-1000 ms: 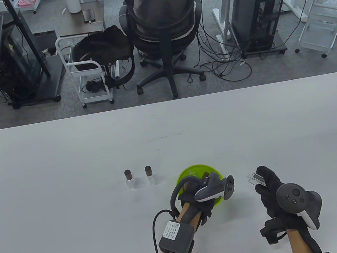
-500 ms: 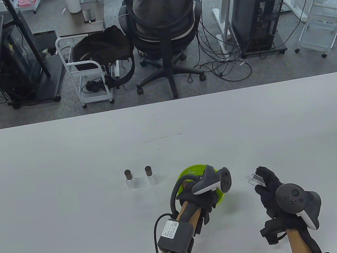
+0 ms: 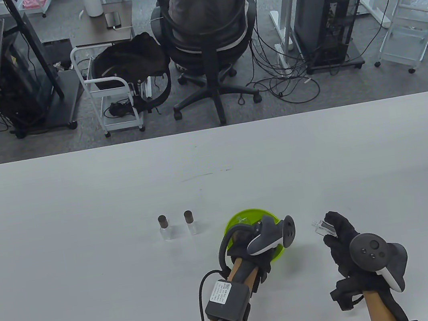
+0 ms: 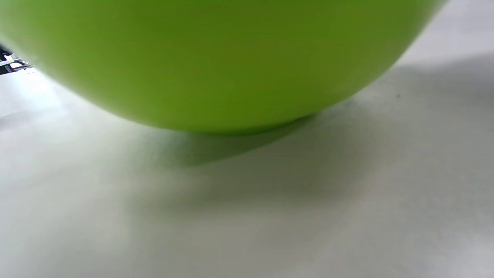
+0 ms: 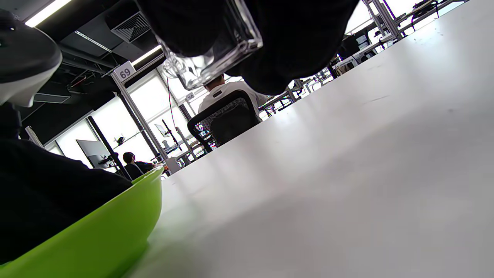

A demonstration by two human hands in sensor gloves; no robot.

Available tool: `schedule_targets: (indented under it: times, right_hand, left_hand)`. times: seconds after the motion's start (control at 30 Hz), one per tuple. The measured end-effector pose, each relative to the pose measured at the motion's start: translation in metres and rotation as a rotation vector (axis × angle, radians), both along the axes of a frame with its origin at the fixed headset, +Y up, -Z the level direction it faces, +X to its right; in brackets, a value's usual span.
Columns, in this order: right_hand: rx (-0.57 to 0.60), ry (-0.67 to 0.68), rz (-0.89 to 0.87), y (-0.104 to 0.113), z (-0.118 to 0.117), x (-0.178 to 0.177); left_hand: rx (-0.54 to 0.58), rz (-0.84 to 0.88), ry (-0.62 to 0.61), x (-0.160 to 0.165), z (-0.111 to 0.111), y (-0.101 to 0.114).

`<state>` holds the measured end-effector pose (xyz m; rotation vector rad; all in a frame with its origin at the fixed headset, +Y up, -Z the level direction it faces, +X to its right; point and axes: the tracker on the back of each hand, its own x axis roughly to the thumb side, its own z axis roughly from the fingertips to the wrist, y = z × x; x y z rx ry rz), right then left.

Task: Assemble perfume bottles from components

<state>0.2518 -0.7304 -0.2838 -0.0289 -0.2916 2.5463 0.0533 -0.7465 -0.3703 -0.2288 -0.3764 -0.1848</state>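
Clear glass bottle (image 3: 324, 227), uncapped, neck pointing away from the person and to the left, held above the table (image 3: 82, 197) off its surface. Right hand (image 3: 343, 243) grips it: gloved fingers (image 3: 335, 219) curled round the body, thumb side below. Right wrist view confirms: square glass body (image 5: 210, 50) clamped between black fingers (image 5: 293, 42), neck end sticking out lower left, table well below it.

Green bowl (image 3: 246, 220) just left of the bottle, resting on the table. Left hand (image 3: 253, 253) sits over the bowl's near rim, tracker (image 3: 268, 235) on its back covering most of it. Finger state of left hand: cannot tell, fingers hidden under tracker and inside the bowl. Left wrist view shows only the bowl's outer wall (image 4: 216, 65) close up and blurred, its base on the white table (image 4: 270, 216); no fingers in that view. Something pale lies in the bowl's far part, too small to identify.

Two assembled bottles, each clear with a dark brown cap, stand upright side by side left of the bowl: left bottle (image 3: 164, 227), right bottle (image 3: 190, 222). Apart from each other and from the bowl.

Beyond the table's far edge: office chair (image 3: 210, 35), white cart (image 3: 113, 91), computer tower (image 3: 326, 12)
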Motion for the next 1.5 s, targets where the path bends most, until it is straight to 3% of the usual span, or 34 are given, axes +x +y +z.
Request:
schedule_targets:
  times: [0.4,0.6,0.77,0.93,1.07,1.27,1.5]
  right_hand:
    - [-0.006,0.015,-0.024,-0.001,0.000,-0.002]
    - [-0.018,0.034,-0.057,-0.002,0.000,-0.004]
    - [-0.034,0.068,-0.075,-0.003,-0.001,-0.009]
    - [-0.071,0.130,-0.131,-0.006,-0.002,-0.014]
    - [-0.114,0.191,-0.179,-0.009,-0.004,-0.020]
    - [-0.147,0.239,-0.195,-0.012,-0.004,-0.028]
    - [-0.159,0.248,-0.206,-0.014,-0.005,-0.032]
  left_hand:
    - [-0.105,-0.050,-0.010,0.001,-0.008,-0.002]
    - [-0.093,-0.016,-0.033,-0.007,-0.004,0.014]
    - [0.021,0.187,-0.091,-0.021,0.010,0.043]
    - [0.160,0.546,-0.101,-0.050,0.034,0.066]
    - [0.245,0.873,-0.058,-0.076,0.048,0.062]
    - [0.197,1.171,0.011,-0.094,0.052,0.047]
    - [0.160,1.183,0.026,-0.091,0.052,0.038]
